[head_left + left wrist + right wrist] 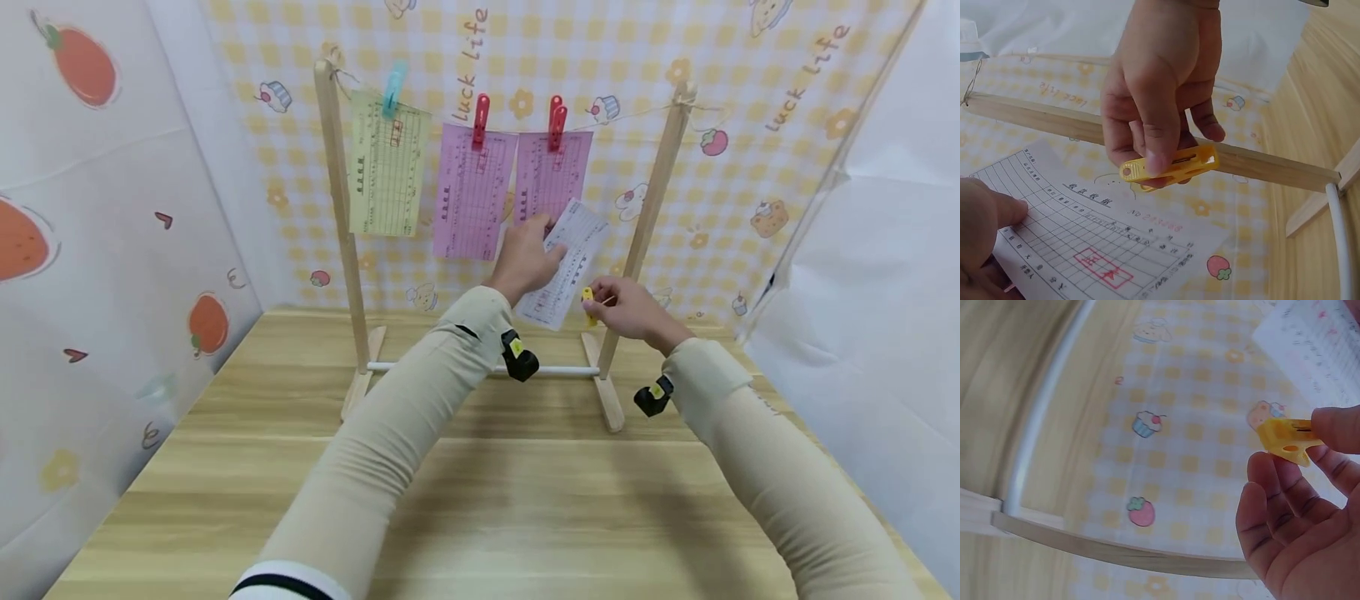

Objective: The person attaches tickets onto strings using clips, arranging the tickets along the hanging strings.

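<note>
My left hand pinches a white printed receipt slip by its edge, in front of the right-hand pink slip. The slip hangs at a tilt, and its red stamp shows in the left wrist view. To its right, my right hand holds a yellow clothespin between thumb and fingers, apart from the paper. Above, a red clothespin holds one pink slip on the string. Two overlapping red clothespins are at the other pink slip.
A blue clothespin holds a yellow-green slip at the string's left end. The string runs between a left wooden post and a right wooden post. A white rod joins the posts low over the wooden table.
</note>
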